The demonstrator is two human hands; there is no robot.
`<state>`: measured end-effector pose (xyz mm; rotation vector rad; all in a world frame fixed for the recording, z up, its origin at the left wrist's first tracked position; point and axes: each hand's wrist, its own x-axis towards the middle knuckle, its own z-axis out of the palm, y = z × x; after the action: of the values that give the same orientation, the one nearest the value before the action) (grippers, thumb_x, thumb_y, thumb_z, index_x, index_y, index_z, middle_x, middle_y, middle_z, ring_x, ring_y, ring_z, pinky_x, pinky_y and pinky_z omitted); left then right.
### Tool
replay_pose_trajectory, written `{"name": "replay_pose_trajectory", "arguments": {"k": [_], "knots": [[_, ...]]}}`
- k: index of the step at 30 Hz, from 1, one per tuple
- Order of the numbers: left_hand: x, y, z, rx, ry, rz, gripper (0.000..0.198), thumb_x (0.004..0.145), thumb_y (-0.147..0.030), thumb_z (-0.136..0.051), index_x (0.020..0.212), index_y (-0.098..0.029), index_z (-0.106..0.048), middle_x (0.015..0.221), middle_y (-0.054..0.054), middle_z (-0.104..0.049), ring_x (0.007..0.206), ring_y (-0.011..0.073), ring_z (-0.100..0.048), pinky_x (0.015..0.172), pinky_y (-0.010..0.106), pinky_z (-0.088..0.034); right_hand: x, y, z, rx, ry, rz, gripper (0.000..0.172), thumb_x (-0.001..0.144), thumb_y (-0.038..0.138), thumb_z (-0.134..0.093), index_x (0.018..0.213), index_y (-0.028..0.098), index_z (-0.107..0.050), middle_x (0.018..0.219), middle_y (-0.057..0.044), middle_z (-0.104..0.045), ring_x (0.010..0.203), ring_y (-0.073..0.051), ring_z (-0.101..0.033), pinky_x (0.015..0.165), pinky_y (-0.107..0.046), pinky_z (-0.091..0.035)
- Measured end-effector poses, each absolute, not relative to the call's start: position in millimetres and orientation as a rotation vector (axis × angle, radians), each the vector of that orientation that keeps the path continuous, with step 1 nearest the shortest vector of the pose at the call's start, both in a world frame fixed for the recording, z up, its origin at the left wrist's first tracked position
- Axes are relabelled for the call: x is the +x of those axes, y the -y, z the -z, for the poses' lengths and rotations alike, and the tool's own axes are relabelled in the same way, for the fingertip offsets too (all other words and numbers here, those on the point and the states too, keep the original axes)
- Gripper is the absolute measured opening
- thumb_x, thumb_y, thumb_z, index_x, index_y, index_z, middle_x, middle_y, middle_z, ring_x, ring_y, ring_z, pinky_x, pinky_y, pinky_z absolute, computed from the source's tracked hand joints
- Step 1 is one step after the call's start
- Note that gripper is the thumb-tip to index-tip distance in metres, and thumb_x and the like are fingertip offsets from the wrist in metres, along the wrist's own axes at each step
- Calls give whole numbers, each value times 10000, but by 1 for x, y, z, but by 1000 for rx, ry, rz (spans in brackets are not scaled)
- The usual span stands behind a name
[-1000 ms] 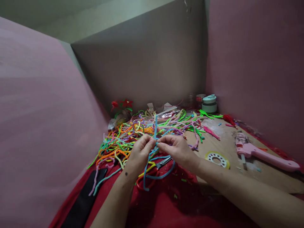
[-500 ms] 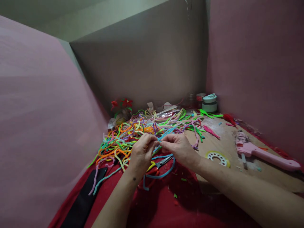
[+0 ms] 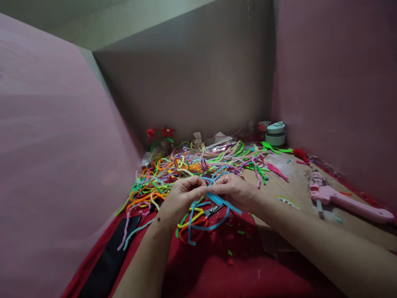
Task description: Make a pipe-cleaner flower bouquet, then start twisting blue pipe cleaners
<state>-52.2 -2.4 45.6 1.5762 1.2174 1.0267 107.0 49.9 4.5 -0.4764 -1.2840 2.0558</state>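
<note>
Blue pipe cleaners pass between my two hands, with ends sticking out above and below the fingers. My left hand pinches them between thumb and forefinger. Against it, fingertips nearly touching, my right hand pinches the same blue strands; its curled fingers hide part of them. Just below lie scissors with yellow and orange-red handles, under a long curved blue pipe cleaner. Behind the hands spreads a tangled heap of many-coloured pipe cleaners.
On the right a pink glue gun rests on a cardboard sheet, near a partly covered white-and-yellow ring. A black phone-like slab lies left on the red cloth. A mint container stands at the back. Pink walls flank both sides.
The blue pipe cleaners have turned, so ends now point down to the right below my hands. My left wrist has shifted left, and more of the scissors' handles shows.
</note>
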Motion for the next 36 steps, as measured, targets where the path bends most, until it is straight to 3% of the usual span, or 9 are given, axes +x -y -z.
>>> {"name": "replay_pose_trajectory", "arguments": {"k": [7,17,24,30,36], "knots": [[-54,2,-46,1511,-1326,-1007,186,694,-281,-634,629,-131,-546,534,-53,-426,480,45,-329,463,186,-248,111,-49,-8,-544,1404,-2045,193,544,268,-749,616,101,-686,524,-23,-639,446,-93,-530,485,-222,-384],[-39,-5,-34,1356,-1298,-1130,254,681,-352,-644,648,-158,-483,459,-80,-410,372,30,-308,372,167,-214,102,-44,-8,-766,1475,-1633,122,568,236,-671,560,116,-650,434,39,-547,404,-54,-402,439,-205,-308],[-42,-6,-29,1645,-1439,-1219,196,755,-316,-573,663,-167,-484,531,-70,-409,454,53,-341,433,179,-282,102,-43,-3,-667,1313,-1935,248,536,346,-741,628,132,-656,536,-15,-653,478,-132,-574,529,-273,-449],[-41,-3,-29,1663,-1438,-1301,185,762,-304,-568,660,-169,-494,552,-59,-440,467,57,-363,437,180,-295,104,-40,-9,-692,1325,-1952,228,553,326,-742,564,118,-649,482,-9,-624,421,-92,-523,487,-237,-423],[-44,-4,-37,1454,-1251,-1130,191,726,-326,-623,731,-145,-560,531,-41,-523,417,45,-407,413,171,-302,106,-40,-8,-650,1331,-2021,216,566,313,-712,594,111,-641,506,-28,-644,438,-109,-559,497,-239,-444]]}}
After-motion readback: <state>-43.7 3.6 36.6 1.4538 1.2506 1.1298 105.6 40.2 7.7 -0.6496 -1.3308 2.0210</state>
